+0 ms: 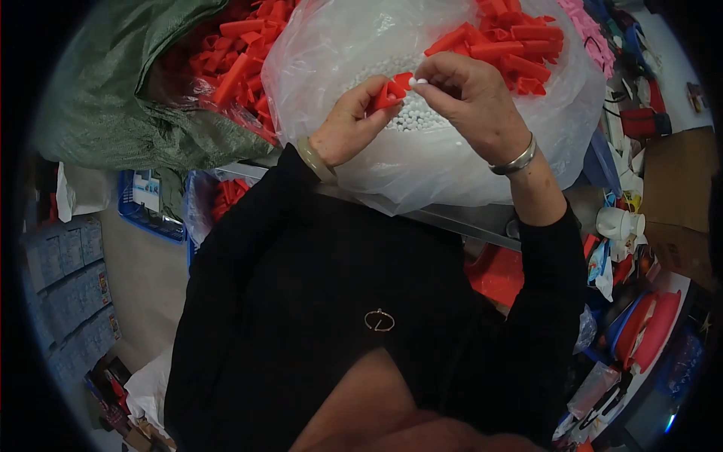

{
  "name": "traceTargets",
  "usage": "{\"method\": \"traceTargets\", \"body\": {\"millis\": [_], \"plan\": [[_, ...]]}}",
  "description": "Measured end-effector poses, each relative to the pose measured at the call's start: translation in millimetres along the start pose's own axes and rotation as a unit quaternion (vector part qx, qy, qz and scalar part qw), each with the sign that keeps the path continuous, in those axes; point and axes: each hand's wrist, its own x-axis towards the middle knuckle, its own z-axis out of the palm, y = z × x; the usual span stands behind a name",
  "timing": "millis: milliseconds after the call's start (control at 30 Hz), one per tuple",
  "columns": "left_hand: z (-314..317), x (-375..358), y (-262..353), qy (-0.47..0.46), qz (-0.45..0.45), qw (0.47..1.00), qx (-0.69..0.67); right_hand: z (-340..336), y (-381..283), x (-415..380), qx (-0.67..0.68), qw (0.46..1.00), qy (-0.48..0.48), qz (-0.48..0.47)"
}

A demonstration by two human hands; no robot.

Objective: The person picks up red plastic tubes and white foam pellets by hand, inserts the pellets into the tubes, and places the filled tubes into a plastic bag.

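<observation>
My left hand (351, 124) is closed around a small red plastic piece (388, 96), which has an opening turned toward my other hand. Between the thumb and forefinger of my right hand (474, 98) is a small white ball (413, 81), close beside the red piece. Below both hands lies a heap of small white balls (414, 117) in a large clear plastic bag (422, 175). More red plastic pieces (512, 49) are piled on the bag's right side.
A green woven sack (113, 113) at the left holds many red pieces (241, 68). A metal table edge (444, 220) runs in front of my body. Blue baskets (151, 218) stand lower left, and a cardboard box (678, 196) is at right.
</observation>
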Motion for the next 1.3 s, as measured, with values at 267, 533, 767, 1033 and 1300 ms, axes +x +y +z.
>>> {"method": "traceTargets", "body": {"millis": [267, 533, 767, 1033, 1300], "plan": [[-4.6, -4.5, 5.8, -0.036, -0.013, 0.999, -0.022, 1.7, 3.9, -4.8, -0.147, 0.989, 0.036, 0.002], [0.4, -8.6, 12.1, -0.102, 0.0, 0.993, -0.065, 19.1, 11.4, -15.3, 0.185, 0.979, 0.03, 0.082], [2.0, -19.4, 33.1, -0.003, 0.037, 0.999, 0.001, 57.6, -27.3, -37.7, -0.144, 0.968, 0.119, -0.166], [-20.6, -40.8, 57.3, 0.034, 0.081, 0.973, 0.212, 79.0, -35.1, -43.4, -0.098, 0.965, 0.145, -0.193], [-162.5, -159.0, 102.5, 0.008, -0.164, 0.889, 0.427, -25.4, 40.6, -30.5, -0.227, 0.962, 0.076, -0.132]]}}
